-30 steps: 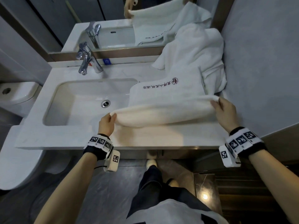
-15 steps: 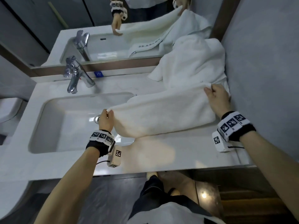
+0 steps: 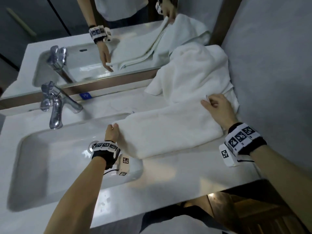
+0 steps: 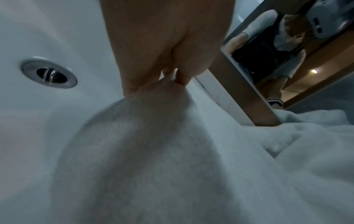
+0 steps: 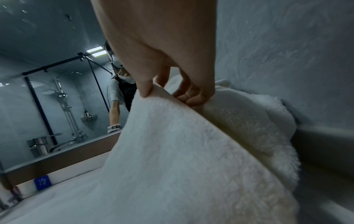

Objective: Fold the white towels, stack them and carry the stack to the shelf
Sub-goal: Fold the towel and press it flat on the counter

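Your towel [image 3: 168, 130] lies folded on the worktop [image 3: 168, 179], long axis running from the sink [image 3: 55, 159] to the right wall, its left end overhanging the basin. Since a moment ago the top fold has come down flat. Your left hand [image 3: 112, 133] pinches the left far corner; your right hand [image 3: 219, 110] pinches the right far corner beside the heaped towel [image 3: 194, 73].

Folded white towel [image 3: 168, 130] beside crumpled towel [image 3: 194, 71]
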A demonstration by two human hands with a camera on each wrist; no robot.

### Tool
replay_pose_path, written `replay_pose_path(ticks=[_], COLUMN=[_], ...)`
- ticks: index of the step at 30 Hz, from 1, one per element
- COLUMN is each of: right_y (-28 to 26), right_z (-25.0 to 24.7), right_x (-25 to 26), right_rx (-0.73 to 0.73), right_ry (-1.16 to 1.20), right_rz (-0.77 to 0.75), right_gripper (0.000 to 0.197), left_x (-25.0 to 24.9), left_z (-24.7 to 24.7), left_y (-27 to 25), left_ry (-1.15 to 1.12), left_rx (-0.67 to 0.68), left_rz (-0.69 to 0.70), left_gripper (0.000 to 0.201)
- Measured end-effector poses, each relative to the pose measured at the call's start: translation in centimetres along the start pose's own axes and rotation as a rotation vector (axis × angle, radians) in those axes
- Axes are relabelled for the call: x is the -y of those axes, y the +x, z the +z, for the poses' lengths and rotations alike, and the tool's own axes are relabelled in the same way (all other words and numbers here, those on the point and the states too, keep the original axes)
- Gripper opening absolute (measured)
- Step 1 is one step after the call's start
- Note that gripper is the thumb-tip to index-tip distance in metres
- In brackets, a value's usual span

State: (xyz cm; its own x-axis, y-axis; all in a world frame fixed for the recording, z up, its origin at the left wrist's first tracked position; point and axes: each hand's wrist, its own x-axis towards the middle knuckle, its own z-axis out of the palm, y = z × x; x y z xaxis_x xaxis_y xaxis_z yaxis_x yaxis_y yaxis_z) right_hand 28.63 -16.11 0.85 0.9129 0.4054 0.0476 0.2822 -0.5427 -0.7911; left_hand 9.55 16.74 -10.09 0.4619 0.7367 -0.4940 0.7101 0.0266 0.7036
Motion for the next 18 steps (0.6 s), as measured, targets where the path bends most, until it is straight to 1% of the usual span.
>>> replay_pose_path(ticks=[3,7,11,13,14,16,17,18], right_y=[-0.1,-0.3,-0.5,-0.7,-0.8,-1.0,-1.2,-1.3], right_z=[0.2,0.1,0.1,0.1,0.1,-0.2,-0.4,-0.5], right_x=[0.0,-0.1,0.0,-0.3,-0.4,-0.9,-1.2,-1.5], right_rx=[0.019,0.055,0.034,0.024,0.015,-0.007,-0.013,-0.015], right_ry=[0.036,0.087,0.153,0.201,0.229,0.262,0.264,0.264], right_rz=[0.05,0.129,0.159,0.171,0.174,0.175,0.179,0.186], right_gripper=[0.042,0.044,0.035,0.031,0.031,0.032,0.032,0.031], left_x=[-0.1,0.0,0.1,-0.1,-0.2,-0.8,-1.2,-1.5], left_z=[0.8,1.5,1.7,1.5,1.4,0.7,0.2,-0.3], left_y=[1.3,2.0,2.1,1.8,1.6,1.1,0.7,0.3], left_ry=[-0.079,-0.227,-0.363,-0.445,-0.49,-0.558,-0.585,-0.595], left_rx=[0.098,0.191,0.26,0.278,0.269,0.256,0.282,0.331], left_rz=[-0.066,-0.137,-0.182,-0.155,-0.133,-0.091,-0.071,-0.051], left_gripper=[0.047,0.045,0.047,0.046,0.042,0.026,0.023,0.025])
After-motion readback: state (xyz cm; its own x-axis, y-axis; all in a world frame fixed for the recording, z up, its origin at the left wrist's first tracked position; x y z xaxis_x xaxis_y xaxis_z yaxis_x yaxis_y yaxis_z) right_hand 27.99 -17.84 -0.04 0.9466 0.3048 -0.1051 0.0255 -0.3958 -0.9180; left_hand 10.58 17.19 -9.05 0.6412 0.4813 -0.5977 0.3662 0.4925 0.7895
